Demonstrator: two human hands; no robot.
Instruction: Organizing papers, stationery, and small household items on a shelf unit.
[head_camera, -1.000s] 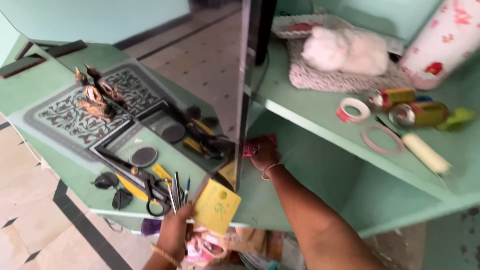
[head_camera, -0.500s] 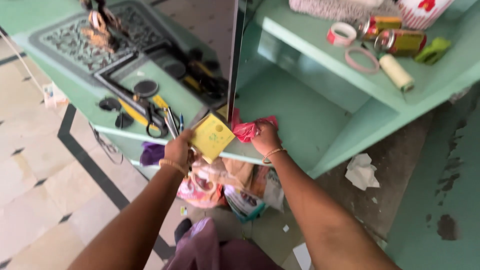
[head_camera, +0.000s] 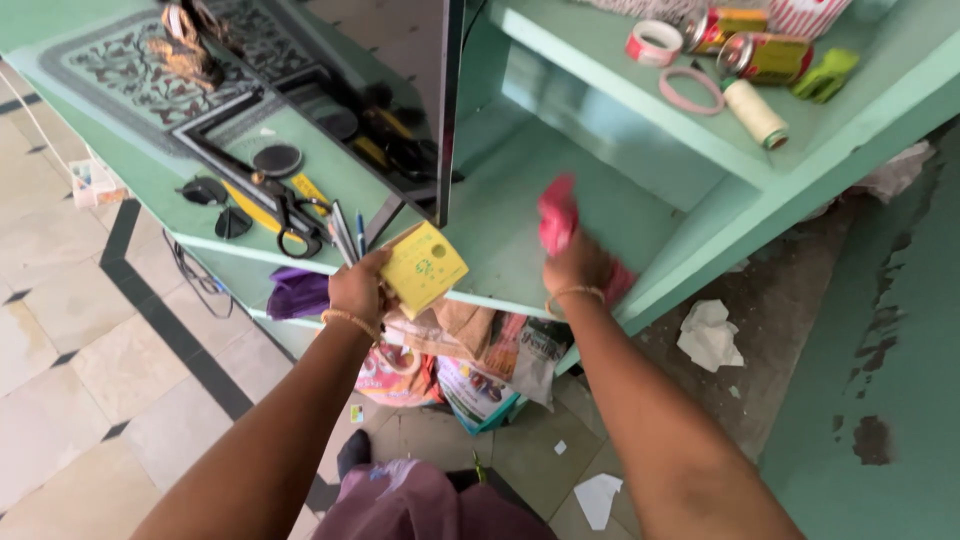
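Left grip holds yellow box | right grip clutches blurred pink cloth | shelf partly hidden

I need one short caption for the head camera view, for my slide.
Right hand wipes a green shelf with a pink cloth; left hand holds a yellow box.

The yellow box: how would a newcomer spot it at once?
Find the green shelf below the dark mirror. At its front edge the left hand holds a small yellow box, the only yellow cube; the right hand grips a pink cloth.
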